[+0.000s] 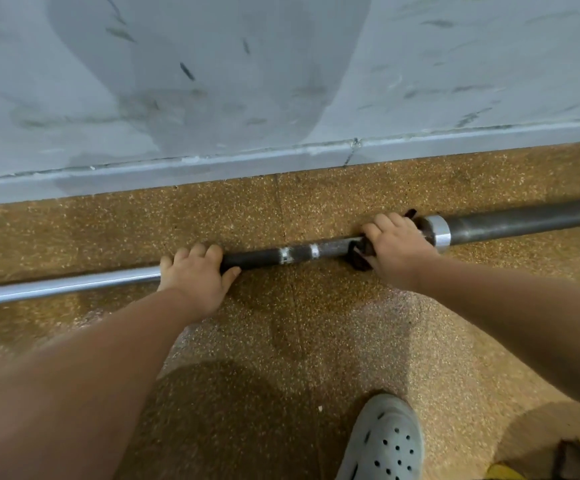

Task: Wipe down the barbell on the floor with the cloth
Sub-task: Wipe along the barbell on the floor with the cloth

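Observation:
The barbell lies across the speckled brown floor, parallel to the wall. Its shaft is shiny on the left and dark in the middle, and a dark sleeve runs off to the right behind a silver collar. My left hand grips the shaft where the shiny part meets the dark part. My right hand presses a dark brown cloth around the shaft just left of the collar. Only the cloth's edges show under the hand.
A scuffed grey wall with a skirting board runs just behind the bar. My grey perforated clog stands at the bottom right. A dark and yellow object sits in the bottom right corner.

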